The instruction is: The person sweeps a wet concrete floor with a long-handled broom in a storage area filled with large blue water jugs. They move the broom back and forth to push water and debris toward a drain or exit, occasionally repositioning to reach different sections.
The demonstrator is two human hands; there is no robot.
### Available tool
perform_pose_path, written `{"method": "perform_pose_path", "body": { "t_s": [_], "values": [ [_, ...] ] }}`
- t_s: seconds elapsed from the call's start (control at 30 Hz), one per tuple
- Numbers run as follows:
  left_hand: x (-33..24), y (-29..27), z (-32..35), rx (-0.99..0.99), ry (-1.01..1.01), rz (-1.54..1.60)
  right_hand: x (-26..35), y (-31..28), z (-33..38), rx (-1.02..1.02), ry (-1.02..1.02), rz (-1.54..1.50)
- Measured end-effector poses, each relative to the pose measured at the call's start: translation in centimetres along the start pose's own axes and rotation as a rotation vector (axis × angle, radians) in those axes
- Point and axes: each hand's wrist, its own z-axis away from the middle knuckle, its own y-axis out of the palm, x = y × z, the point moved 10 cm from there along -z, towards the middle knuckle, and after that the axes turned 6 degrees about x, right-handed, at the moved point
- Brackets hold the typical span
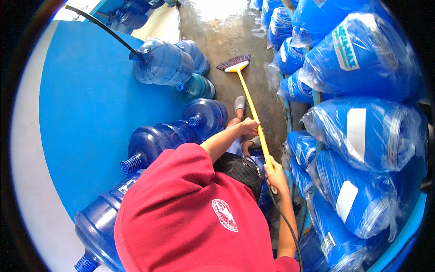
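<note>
I hold a broom (247,86) by its long yellow handle, its dark bristles spread on the wet-looking concrete floor ahead. Partway down the handle, my left hand (250,127) is wrapped round it. Closer to my body, near the handle's end, my right hand (276,177) grips it too. The bristle head lies just right of a clear blue water jug (195,56) and a teal-tinted jug (199,86). My feet, in light shoes (240,104), stand left of the handle.
Large blue jugs (158,140) lie along the blue wall (90,104) at left. A black hose (99,25) reaches the large clear jug (163,61). Plastic-wrapped blue containers (367,131) fill a rack at right, narrowing the concrete aisle (217,38). A dark cord (287,222) hangs by my right arm.
</note>
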Motion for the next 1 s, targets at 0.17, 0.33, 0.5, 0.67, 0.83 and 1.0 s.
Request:
{"method": "perform_pose_path", "body": {
  "t_s": [0.17,0.33,0.5,0.67,0.83,1.0],
  "values": [
    [-3.3,-3.8,-1.3,-0.067,0.044,0.166,4.4,0.8,-4.0,0.025,-0.071,-0.024],
    [-9.1,-8.4,-2.7,-0.167,0.266,0.165,12.6,1.3,-10.9,0.091,-0.087,0.032],
    [-15.9,-12.1,-1.4,-0.121,0.223,0.264,23.1,1.7,-21.4,0.079,-0.100,0.028],
    [-25.2,-18.5,2.4,-0.148,0.223,0.139,38.4,3.1,-34.5,0.058,-0.238,0.076],
    [-33.9,-22.7,7.5,-0.223,0.345,0.173,47.8,3.8,-32.3,0.161,-0.375,0.054],
    [-38.0,-20.9,3.3,-0.095,0.327,0.378,43.7,-2.4,-19.2,0.169,-0.227,0.017]
  ]
}}
